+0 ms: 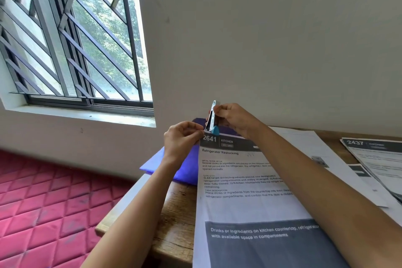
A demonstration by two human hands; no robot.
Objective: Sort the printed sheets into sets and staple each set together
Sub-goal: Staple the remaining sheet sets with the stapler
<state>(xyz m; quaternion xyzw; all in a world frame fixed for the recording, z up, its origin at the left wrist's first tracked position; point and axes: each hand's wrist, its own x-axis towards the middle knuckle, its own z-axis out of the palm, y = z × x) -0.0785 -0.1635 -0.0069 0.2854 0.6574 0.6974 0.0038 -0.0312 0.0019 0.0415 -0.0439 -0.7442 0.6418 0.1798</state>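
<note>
The left hand point(182, 138) pinches the top corner of the sheet point(243, 206) marked "2641 KITCHEN" and "Refrigerator Restocking", lying on the table point(176, 220), while the right hand point(236, 118) grips the stapler point(212, 118) upright at that corner.

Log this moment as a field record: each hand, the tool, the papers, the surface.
left hand: pinches the top left corner of sheet 2641
right hand: grips the stapler, held upright at that corner
sheet 2641: headed Kitchen, Refrigerator Restocking; partly overlaps a purple folder
stack 2437: to the right on the table, no hand on it
staple in sheet 2641: cannot tell
</note>
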